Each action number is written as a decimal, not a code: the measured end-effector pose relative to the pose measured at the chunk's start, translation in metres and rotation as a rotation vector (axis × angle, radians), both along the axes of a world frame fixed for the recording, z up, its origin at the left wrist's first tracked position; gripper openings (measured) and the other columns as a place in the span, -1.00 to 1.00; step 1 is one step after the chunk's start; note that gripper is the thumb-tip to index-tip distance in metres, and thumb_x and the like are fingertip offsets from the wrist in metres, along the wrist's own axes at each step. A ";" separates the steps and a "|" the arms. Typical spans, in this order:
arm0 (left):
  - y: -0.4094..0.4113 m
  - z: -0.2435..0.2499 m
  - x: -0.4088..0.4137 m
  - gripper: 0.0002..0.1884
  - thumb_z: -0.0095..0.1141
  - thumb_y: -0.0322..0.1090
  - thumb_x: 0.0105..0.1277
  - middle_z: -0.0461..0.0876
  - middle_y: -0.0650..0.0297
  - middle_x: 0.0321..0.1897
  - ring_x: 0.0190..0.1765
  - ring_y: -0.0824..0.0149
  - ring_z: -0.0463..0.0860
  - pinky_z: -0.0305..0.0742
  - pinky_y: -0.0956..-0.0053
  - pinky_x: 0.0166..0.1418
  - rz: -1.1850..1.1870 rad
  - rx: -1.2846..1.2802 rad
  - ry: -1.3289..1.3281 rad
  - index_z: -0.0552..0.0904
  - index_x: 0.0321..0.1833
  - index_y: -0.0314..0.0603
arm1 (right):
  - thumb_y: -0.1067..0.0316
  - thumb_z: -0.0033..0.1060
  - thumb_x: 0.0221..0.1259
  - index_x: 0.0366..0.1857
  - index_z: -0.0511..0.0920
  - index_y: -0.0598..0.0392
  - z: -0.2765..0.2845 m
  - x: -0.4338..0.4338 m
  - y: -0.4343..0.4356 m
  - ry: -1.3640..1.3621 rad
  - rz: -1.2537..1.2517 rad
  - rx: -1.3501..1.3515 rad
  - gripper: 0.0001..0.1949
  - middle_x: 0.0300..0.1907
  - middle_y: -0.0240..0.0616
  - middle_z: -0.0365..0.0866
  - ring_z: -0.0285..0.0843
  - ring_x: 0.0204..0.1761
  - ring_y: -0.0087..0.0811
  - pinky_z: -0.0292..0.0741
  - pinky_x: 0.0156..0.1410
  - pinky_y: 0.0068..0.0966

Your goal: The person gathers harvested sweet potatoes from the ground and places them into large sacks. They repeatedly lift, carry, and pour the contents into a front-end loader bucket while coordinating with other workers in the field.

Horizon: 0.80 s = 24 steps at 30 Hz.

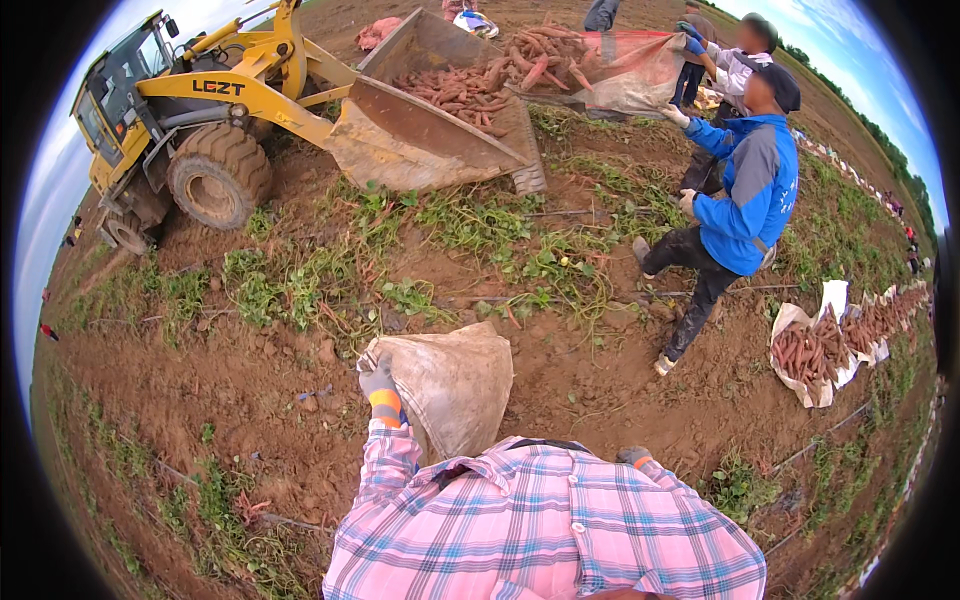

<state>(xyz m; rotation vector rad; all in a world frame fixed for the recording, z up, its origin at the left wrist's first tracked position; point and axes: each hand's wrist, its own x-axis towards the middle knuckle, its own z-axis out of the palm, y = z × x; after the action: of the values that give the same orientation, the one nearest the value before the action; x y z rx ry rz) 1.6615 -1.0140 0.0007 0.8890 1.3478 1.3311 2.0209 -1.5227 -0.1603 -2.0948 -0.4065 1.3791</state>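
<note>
My left hand (pixel 381 379), in a grey work glove with an orange cuff, grips the upper left corner of a soil-stained, off-white woven sheet or sack (pixel 457 382). The cloth hangs in front of me, and its lower end passes behind my plaid shirt. Beside my body on the right, my right hand (pixel 636 455) shows only partly, also in a grey glove. Its fingers are too hidden to tell whether it holds anything; bare soil lies around it.
A yellow wheel loader (pixel 217 142) has its bucket (pixel 435 165) low, with sweet potatoes (pixel 457 94) inside. A person in a blue jacket (pixel 757 187) stands right, near others holding a stained sheet (pixel 637 67). Sweet potatoes lie on white sheets (pixel 817 394). Vines (pixel 285 285) cover the soil.
</note>
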 end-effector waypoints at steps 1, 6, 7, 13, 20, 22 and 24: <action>0.005 -0.004 -0.003 -0.68 0.30 -0.46 0.04 0.63 0.29 -0.23 -0.26 0.39 0.55 0.45 0.49 -0.05 -0.011 0.006 -0.033 0.59 -0.11 -0.31 | 0.26 0.03 0.18 -0.32 0.51 -0.01 0.005 -0.003 0.007 0.061 -0.145 -0.030 -0.89 -0.42 -0.22 0.51 0.45 -0.42 -0.24 0.38 -0.39 -0.30; 0.028 -0.018 -0.017 -0.60 0.39 -0.36 -0.01 0.60 0.27 -0.26 -0.30 0.39 0.51 0.45 0.48 -0.14 0.014 0.016 -0.031 0.57 -0.13 -0.41 | 0.31 0.08 0.18 -0.33 0.53 0.06 0.042 -0.025 0.041 0.136 -0.413 0.005 -0.90 -0.48 -0.23 0.54 0.47 -0.51 -0.27 0.41 -0.47 -0.34; 0.031 -0.021 -0.019 -0.60 0.39 -0.36 -0.01 0.60 0.26 -0.26 -0.30 0.39 0.50 0.45 0.47 -0.14 0.034 -0.038 0.014 0.57 -0.13 -0.41 | 0.31 0.09 0.18 -0.33 0.54 0.07 0.047 -0.027 0.046 0.143 -0.446 0.015 -0.90 -0.49 -0.23 0.54 0.47 -0.53 -0.27 0.41 -0.49 -0.35; 0.037 -0.036 -0.022 -0.58 0.40 -0.36 0.00 0.61 0.23 -0.24 -0.28 0.36 0.50 0.44 0.46 -0.10 0.030 -0.091 0.053 0.57 -0.10 -0.40 | 0.32 0.14 0.19 -0.28 0.57 0.14 0.047 -0.023 0.050 0.029 -0.402 -0.043 -0.85 -0.46 -0.20 0.62 0.51 -0.60 -0.34 0.47 -0.52 -0.40; 0.043 -0.051 -0.016 -0.52 0.39 -0.37 0.01 0.60 0.18 -0.16 -0.23 0.31 0.52 0.47 0.43 -0.07 -0.016 -0.050 -0.054 0.53 -0.01 -0.41 | 0.27 0.17 0.15 -0.36 0.59 0.17 0.029 -0.020 0.035 0.023 -0.407 -0.040 -0.82 -0.48 -0.22 0.64 0.54 -0.58 -0.33 0.51 -0.48 -0.37; 0.043 -0.050 -0.014 -0.61 0.35 -0.40 0.04 0.61 0.21 -0.19 -0.25 0.35 0.52 0.46 0.45 -0.10 0.004 -0.101 -0.013 0.56 -0.08 -0.41 | 0.28 0.19 0.15 -0.30 0.59 0.16 0.031 -0.024 0.033 0.141 -0.526 0.002 -0.82 -0.49 -0.25 0.63 0.54 -0.58 -0.35 0.51 -0.45 -0.38; 0.044 -0.047 -0.011 -0.65 0.33 -0.42 0.05 0.61 0.22 -0.21 -0.27 0.36 0.53 0.46 0.45 -0.12 0.003 -0.134 0.002 0.57 -0.12 -0.42 | 0.28 0.20 0.14 -0.29 0.58 0.16 0.034 -0.027 0.031 0.122 -0.508 -0.036 -0.82 -0.49 -0.26 0.62 0.54 -0.58 -0.35 0.52 -0.45 -0.38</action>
<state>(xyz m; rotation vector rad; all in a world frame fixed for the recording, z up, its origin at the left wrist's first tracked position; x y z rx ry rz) 1.6505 -0.9696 -0.0459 0.7978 1.4224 1.2269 1.9936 -1.4917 -0.1260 -1.9457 0.1943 1.1992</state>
